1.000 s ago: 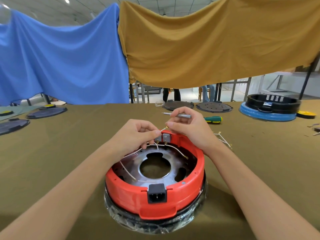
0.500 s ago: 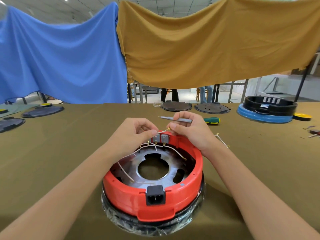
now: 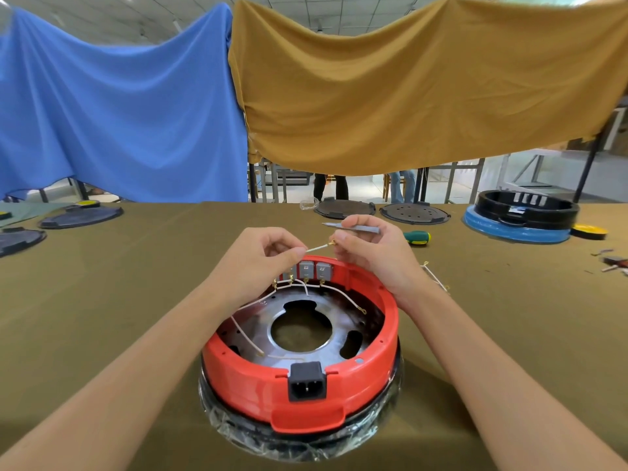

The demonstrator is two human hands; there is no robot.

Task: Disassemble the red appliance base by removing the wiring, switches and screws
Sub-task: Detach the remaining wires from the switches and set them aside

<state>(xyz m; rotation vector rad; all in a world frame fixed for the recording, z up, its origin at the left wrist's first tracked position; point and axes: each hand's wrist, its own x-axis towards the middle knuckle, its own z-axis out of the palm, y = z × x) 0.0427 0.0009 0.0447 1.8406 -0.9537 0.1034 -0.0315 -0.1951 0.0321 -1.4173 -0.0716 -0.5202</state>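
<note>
red base [image 3: 300,389]: 1 | grey switches [image 3: 314,269]: 2 visible; dark round plates [image 3: 414,213]: 4 | screwdriver [image 3: 417,237]: 1

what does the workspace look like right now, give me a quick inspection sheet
surface: table under olive cloth.
job's things: red appliance base upside down, grey switches on its far wall, black power socket at the near wall.
clutter: green screwdriver, loose wire, dark discs, blue and black base.
grippers: left hand pinches a white wire; right hand pinches its terminal and holds a grey tool.
cables: white wires run inside the base.
surroundings: blue cloth and mustard cloth hang behind.
</note>
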